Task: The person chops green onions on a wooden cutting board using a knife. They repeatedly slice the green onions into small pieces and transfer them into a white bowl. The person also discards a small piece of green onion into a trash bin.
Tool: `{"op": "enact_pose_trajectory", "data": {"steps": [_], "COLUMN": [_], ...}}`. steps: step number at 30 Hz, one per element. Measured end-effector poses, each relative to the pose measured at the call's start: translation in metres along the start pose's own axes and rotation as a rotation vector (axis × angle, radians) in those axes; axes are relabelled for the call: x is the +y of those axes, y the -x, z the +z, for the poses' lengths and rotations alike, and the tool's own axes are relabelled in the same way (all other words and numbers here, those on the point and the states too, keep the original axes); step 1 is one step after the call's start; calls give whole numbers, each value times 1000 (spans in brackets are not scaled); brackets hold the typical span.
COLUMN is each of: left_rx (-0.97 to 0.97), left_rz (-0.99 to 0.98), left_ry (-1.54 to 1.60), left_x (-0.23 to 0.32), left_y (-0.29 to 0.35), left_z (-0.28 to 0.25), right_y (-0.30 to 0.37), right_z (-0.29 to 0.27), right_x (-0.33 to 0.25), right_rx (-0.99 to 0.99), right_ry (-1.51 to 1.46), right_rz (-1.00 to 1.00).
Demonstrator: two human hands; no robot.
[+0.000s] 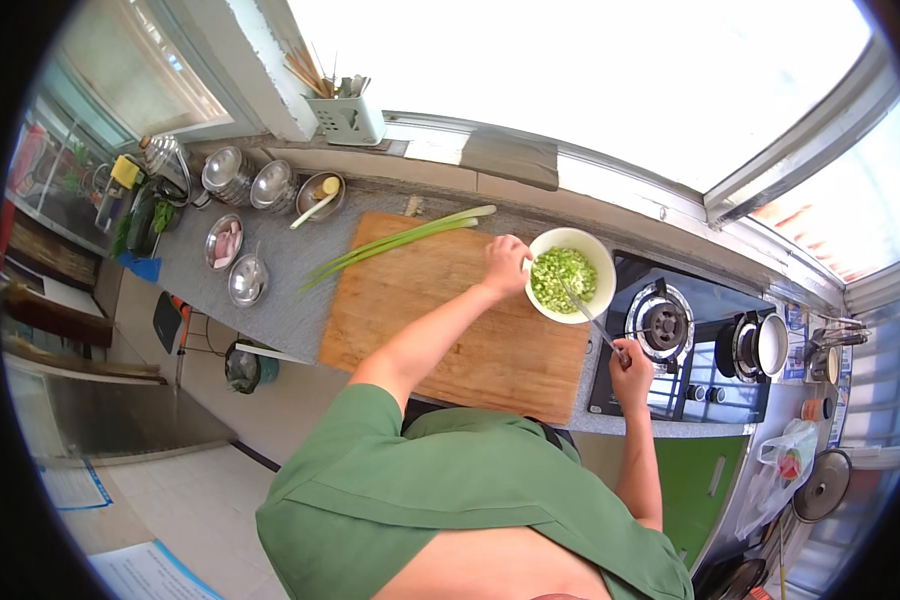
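A cream-coloured bowl holds chopped pale-green pieces, which look like cut scallion. It stands at the right end of a wooden cutting board. With fingers closed, my left hand grips the bowl's left rim. My right hand, beside the stove, is wrapped around the dark handle end of a long metal cooking utensil. The utensil slants down into the bowl, and its head is hidden among the green pieces. Whole scallions lie across the board's far left corner.
A gas stove adjoins the bowl on the right, with a white pan on its far burner. Several metal bowls stand at the left of the grey counter. A utensil holder sits on the window ledge.
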State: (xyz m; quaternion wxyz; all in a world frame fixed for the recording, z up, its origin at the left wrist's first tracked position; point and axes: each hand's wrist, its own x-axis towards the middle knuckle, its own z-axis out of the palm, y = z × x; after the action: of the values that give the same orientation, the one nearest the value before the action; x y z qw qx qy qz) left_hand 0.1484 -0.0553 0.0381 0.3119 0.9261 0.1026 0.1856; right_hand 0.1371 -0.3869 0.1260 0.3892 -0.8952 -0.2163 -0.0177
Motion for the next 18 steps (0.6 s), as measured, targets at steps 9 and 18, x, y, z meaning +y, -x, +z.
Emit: {"op": "enact_pose_trajectory", "data": {"steps": [9,18], "left_rx": [255,83], "left_rz": [-341,-162], "left_ry": [-532,-241], "left_x": [-176,-204], "left_y": [22,82], "left_z": [-71,-85], "right_y": [60,99], "right_z": [53,97], "right_x": [-37,-70], "right_rx": [-12,-9], "right_ry": [-66,-26], "right_rz": [151,261]}}
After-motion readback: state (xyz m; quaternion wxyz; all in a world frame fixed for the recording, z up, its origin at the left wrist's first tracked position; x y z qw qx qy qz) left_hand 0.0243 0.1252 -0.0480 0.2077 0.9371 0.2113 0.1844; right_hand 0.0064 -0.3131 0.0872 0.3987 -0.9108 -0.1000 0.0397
